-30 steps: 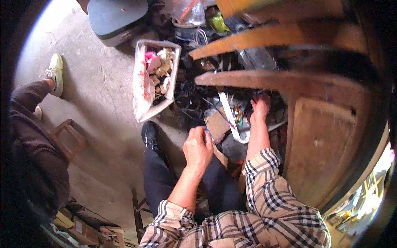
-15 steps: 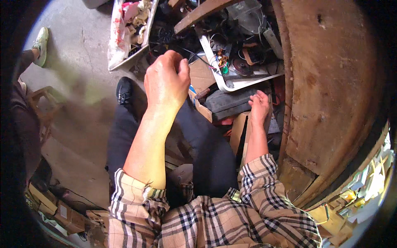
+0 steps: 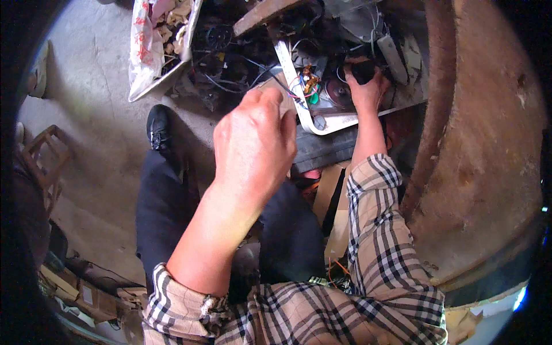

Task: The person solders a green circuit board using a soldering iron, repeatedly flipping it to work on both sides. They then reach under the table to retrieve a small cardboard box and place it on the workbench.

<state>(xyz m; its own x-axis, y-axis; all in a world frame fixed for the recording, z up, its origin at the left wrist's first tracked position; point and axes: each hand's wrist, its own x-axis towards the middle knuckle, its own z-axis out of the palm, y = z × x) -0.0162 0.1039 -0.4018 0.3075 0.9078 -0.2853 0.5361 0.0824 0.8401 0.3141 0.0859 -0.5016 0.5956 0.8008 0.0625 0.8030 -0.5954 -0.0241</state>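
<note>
My right hand [image 3: 367, 89] reaches into a white-rimmed tray [image 3: 333, 123]. Its fingers close round a dark rounded part [image 3: 362, 71] with a brownish edge; its exact kind does not show. Beside that hand in the tray lie a round reddish-brown disc-like part [image 3: 337, 92] and a bundle of coloured wires with a green piece [image 3: 313, 96]. My left hand [image 3: 256, 144] is raised over my legs, back of the hand up, with its fingers curled together. Whatever those fingers may hold is hidden beneath them.
A white-rimmed bin [image 3: 163, 46] with plastic film and pale scraps stands at the far left. Dark cables and parts fill the back. A black case [image 3: 322, 148] lies under the tray. To the right rises a large brown wooden panel [image 3: 489, 132]. Another person's shoe [image 3: 39, 75] shows at left.
My right hand has moved forward from beside the black case into the tray and closed round the dark part. My left hand appears larger and further right, still curled.
</note>
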